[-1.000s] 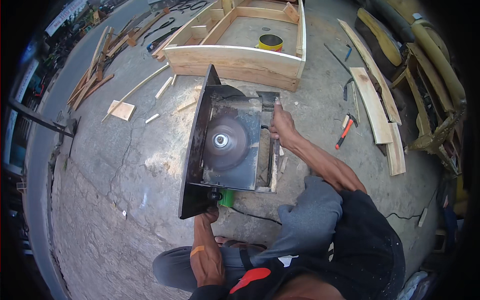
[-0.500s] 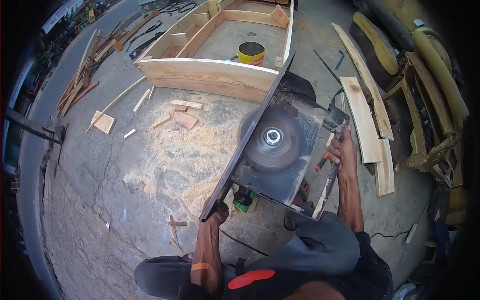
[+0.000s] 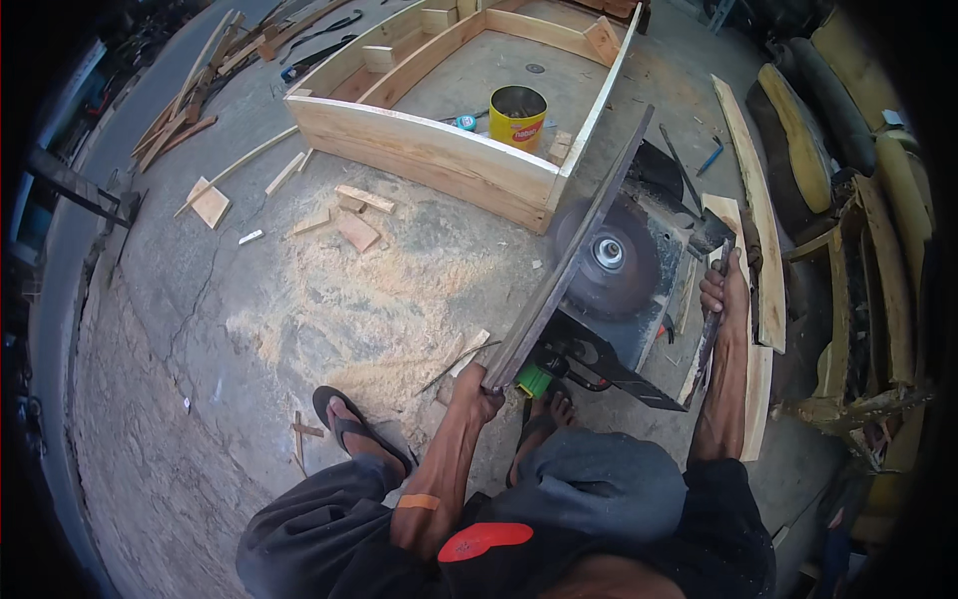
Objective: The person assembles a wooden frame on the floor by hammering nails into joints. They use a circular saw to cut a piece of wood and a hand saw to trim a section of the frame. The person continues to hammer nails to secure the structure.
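Between my hands is a saw table [image 3: 639, 290], a dark metal plate tipped on its side, with a round saw blade [image 3: 577, 272] on it that looks blurred. A green motor body [image 3: 536, 379] shows below the plate's lower end. My left hand [image 3: 475, 395] is wrapped round the plate's lower left corner. The fingers of my right hand [image 3: 725, 288] close round a dark metal bar on its right side. Parts of the underside frame and the motor are hidden.
Ahead lies a large wooden frame [image 3: 429, 150] with a yellow can [image 3: 518, 118] inside it. Sawdust [image 3: 349, 290] and wood offcuts [image 3: 357, 231] cover the concrete at the left. Long boards [image 3: 760, 250] and an old sofa frame [image 3: 868, 299] are at the right.
The saw table has moved to the right and tilted more upright, both hands still on it. My feet in sandals have come into view, and I appear more upright.
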Available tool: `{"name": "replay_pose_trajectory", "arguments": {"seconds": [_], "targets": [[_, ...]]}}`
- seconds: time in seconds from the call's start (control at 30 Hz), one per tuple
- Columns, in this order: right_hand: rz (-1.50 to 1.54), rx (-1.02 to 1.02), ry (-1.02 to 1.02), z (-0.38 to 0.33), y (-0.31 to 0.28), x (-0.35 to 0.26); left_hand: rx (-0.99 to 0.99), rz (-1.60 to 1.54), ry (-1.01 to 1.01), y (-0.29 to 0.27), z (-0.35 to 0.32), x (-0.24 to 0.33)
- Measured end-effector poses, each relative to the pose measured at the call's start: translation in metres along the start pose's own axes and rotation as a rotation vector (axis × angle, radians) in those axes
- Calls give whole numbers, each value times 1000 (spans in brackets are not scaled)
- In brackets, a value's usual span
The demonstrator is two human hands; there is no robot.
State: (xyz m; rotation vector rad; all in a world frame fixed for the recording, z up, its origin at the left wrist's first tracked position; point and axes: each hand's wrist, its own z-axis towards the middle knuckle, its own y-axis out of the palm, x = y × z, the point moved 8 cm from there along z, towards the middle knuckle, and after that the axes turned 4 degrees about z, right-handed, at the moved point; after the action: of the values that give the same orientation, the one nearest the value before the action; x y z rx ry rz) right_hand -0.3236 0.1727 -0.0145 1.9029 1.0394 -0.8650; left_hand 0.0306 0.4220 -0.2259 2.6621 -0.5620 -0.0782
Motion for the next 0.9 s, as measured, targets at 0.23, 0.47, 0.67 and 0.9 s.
{"name": "replay_pose_trajectory", "arguments": {"seconds": [0.23,0.47,0.67,0.9], "targets": [[-84,0,-67,43,18,-16,43,123,38,52,39,25],[-156,18,-98,84,24,-35,-5,222,32,78,57,9],[-167,-7,-52,95,47,-21,-35,137,-8,75,67,16],[-193,-40,-44,105,45,-18,-93,176,-24,78,69,14]]}}
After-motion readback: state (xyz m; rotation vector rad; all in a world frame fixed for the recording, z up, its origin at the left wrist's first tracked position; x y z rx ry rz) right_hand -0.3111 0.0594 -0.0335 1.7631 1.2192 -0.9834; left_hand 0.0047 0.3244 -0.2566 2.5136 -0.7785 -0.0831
